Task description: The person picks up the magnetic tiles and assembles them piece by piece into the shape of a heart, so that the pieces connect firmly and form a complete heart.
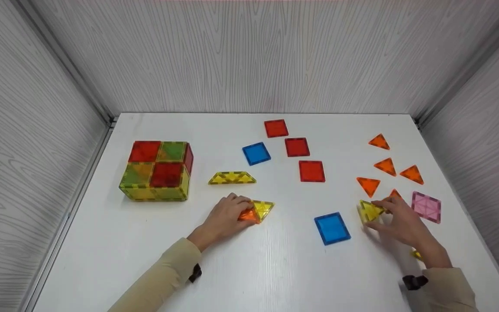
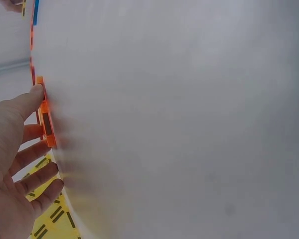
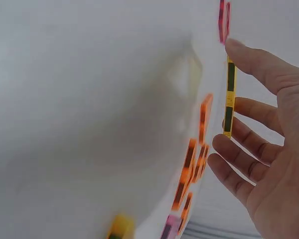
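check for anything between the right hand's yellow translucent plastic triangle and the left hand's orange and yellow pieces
A blue translucent plastic square lies flat between them, to the near side; the raised yellow triangle would likely clear it.

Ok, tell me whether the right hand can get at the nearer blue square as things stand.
Probably yes: the nearer blue square lies close to the right hand, uncovered. The yellow tile pinched in that hand is the likely hindrance; it may need setting down first.
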{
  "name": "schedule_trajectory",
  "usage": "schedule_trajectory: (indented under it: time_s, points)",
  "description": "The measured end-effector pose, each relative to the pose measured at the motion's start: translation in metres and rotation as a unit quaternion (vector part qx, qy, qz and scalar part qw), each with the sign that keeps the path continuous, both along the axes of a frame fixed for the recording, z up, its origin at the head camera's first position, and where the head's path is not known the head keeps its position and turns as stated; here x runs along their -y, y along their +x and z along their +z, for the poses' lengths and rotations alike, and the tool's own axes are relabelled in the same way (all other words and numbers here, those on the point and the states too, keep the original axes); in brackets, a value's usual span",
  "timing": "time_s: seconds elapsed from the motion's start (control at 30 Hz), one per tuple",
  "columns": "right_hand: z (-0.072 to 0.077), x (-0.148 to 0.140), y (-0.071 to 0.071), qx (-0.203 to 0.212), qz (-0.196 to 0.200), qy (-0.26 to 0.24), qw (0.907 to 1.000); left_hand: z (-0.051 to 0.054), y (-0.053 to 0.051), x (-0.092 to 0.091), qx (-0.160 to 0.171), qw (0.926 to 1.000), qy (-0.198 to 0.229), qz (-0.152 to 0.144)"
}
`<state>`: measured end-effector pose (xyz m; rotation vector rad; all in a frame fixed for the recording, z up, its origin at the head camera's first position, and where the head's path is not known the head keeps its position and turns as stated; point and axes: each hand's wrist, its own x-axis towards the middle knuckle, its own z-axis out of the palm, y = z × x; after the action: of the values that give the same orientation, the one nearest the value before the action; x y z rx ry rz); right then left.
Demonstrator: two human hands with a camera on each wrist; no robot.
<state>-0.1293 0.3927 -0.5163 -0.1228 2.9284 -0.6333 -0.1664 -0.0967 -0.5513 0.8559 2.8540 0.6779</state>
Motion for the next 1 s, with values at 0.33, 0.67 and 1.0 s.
schedule_trajectory:
  time_s: [0.33,0.67,1.0]
  points:
    - [-0.005,0.095,-0.035,-0.038,0.114,-0.010,0.9927,-0.001,0.001,0.006,0.008,0.9999,-0.004,0.012]
    - [-0.016,0.184,-0.050,-0.009,0.179,0.036,0.9832,0.001,0.002,0.007,-0.006,0.9998,-0.019,0.008]
    - [-0.014,0.222,-0.053,0.002,0.194,0.061,0.9791,0.005,-0.002,0.002,0.012,0.9986,-0.050,0.009]
